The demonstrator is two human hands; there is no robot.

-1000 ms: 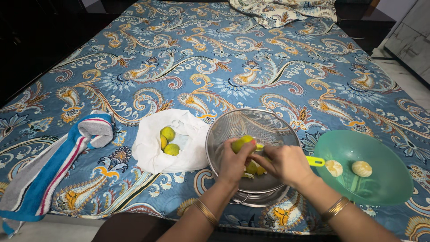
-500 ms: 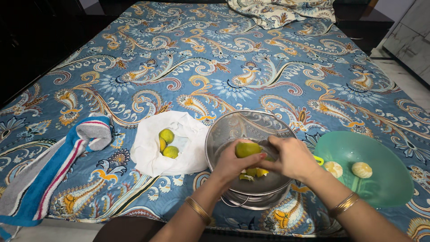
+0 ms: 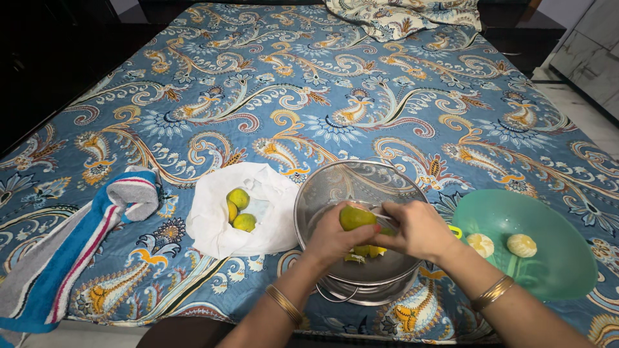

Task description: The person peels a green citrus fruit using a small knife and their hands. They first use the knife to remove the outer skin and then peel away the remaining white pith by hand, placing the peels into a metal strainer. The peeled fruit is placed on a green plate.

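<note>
A striped blue, grey and pink towel (image 3: 71,251) is lying on the bed beside a white bag (image 3: 222,222) of green-yellow citrus. Over the round steel mesh colander (image 3: 361,187), the left hand (image 3: 335,237) is gripping a green-yellow citrus fruit (image 3: 356,217), now turned slightly since a moment ago, while the right hand (image 3: 419,231) is pinching at its peel; peeled fruits are sitting in the translucent green plastic bowl (image 3: 554,258).

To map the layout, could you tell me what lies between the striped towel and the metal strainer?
A white bag holding green fruits, seen in the head view.

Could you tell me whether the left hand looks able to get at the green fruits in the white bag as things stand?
Probably yes: the white bag lies open beside the left hand, nothing between, but that hand holds a green fruit.
</note>
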